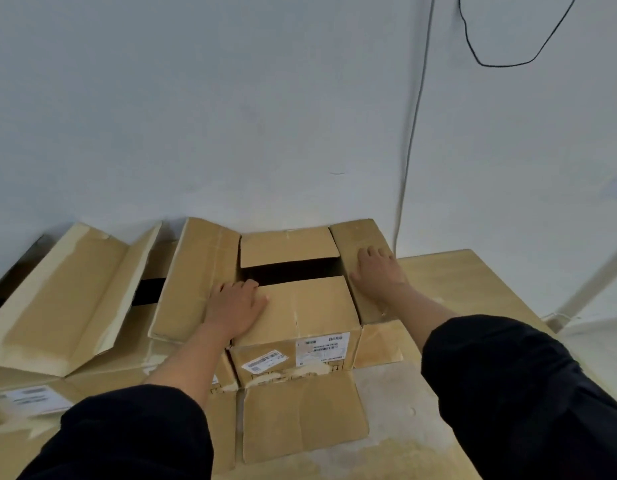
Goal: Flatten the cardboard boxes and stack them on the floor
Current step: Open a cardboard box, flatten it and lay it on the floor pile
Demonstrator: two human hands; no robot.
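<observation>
A brown cardboard box stands upright in the middle, its top flaps partly folded in with a dark gap between them. White shipping labels are stuck on its near face. My left hand lies flat on the near top flap at its left corner. My right hand presses palm-down on the right side flap, which slants outward. Its left flap stands spread out too. Another opened box sits to the left with its flaps splayed. Neither hand grips anything.
A white wall rises directly behind the boxes. A black cable loops on it and a pale cable runs down it. Flat cardboard lies at the right, and a loose flap lies in front.
</observation>
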